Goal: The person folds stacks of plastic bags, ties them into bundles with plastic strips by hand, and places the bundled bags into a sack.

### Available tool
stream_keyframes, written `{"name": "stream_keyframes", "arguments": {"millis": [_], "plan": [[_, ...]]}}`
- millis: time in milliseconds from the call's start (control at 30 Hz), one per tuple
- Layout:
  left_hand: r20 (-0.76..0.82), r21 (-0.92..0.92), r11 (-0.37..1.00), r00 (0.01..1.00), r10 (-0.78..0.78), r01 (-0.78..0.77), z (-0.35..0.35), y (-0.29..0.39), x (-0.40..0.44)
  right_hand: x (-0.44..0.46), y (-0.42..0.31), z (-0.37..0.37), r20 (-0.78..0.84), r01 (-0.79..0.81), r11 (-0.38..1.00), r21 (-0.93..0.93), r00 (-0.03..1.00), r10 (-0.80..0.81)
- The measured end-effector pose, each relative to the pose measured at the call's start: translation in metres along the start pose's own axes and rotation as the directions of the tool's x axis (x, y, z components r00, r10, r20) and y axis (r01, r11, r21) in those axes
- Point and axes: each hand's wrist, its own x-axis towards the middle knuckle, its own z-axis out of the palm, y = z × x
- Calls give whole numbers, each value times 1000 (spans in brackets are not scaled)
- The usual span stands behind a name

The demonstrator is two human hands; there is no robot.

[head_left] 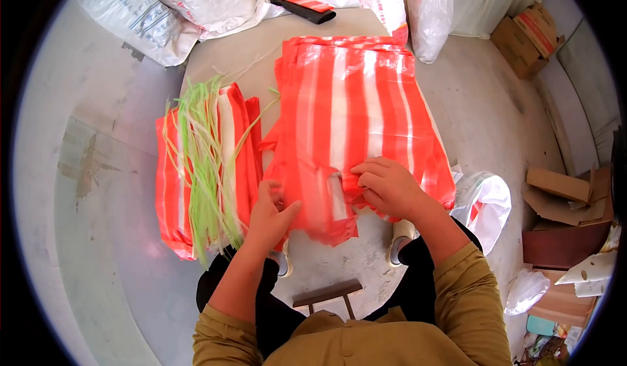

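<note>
Below both hands, nearest the body, a wooden bar (326,293) shows between the person's legs, with a shoe (396,243) under the right forearm. The left hand (266,219) comes next, at the near left corner of a big stack of red-and-white plastic bags (356,114); its thumb stands apart from its bent fingers, and I see no firm hold there. The right hand (390,190) is bent down and closed on a bunched fold at the stack's near edge, its thumb hidden from me. Between the hands a loose flap of the plastic hangs blurred over the edge.

To my eye the step in hand is working at that near edge, sorting or straightening layers. The next move seems to call for a light pinch by the left hand, so the thin layers part or line up without the stack sliding.

Just left of the left hand lies a smaller pile of striped bags (171,190), with green strips (208,147) strewn over it. Right of the right hand, low down, a white bag (494,203) sits open. Beyond both hands are the table's bare top (238,43), a folded red-and-black bundle (304,5) and bulging white sacks (209,3); far off to the right, a cardboard box (519,46).
</note>
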Motion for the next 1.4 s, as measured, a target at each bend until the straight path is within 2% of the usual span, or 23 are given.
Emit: {"name": "stream_keyframes", "arguments": {"millis": [67, 167, 267, 367, 567, 767, 867, 967, 1067, 1167, 1267, 1367, 1400], "plan": [[15, -55, 998, 1000, -18, 18, 3, 1, 1, -2, 1, 0, 13, 7, 1000, 30, 1000, -7], [35, -57, 997, 998, -46, 48, 1, 1, 1, -3, -5, -5, -64, -25, 1000, 13, 998, 26], [70, -307, 940, 989, -131, 146, -5, 11, 2, -5, 6, -1, 30, -13, 1000, 6, 999, 13], [38, -325, 934, 989, -145, 150, -6, 20, 0, -4, 6, 3, 11, 29, 999, -21, 1000, -29], [-3, 22, 997, 997, 78, -77, -6, 25, 3, -1, 3, 1, -26, 70, 997, -38, 997, -71], [-50, 55, 974, 974, 221, -218, 9, 55, 8, -2, 3, 4, 6, 141, 987, -75, 990, -141], [20, 123, 942, 949, 313, -313, 18, 59, 21, -6, 4, 6, -23, 161, 983, -92, 986, -164], [23, -48, 956, 956, 292, -290, 38, 68, 33, -10, 5, 4, -32, 177, 980, -86, 983, -181], [65, 11, 970, 968, 242, -243, 52, 85, 40, -11, 3, 0, -13, 171, 981, -91, 985, -173], [109, 29, 940, 935, 336, -341, 69, 81, 54, -14, 2, 5, -36, 156, 983, -99, 986, -160], [139, 39, 957, 950, 279, -287, 74, 86, 55, -14, 4, 8, -77, 183, 974, -130, 978, -194], [183, -225, 951, 950, 254, -210, 75, 93, 53, -17, 4, 12, -126, 156, 976, -153, 976, -176], [195, -245, 943, 941, 275, -225, 74, 91, 54, -17, 4, 11, -130, 152, 976, -158, 976, -173]]}}
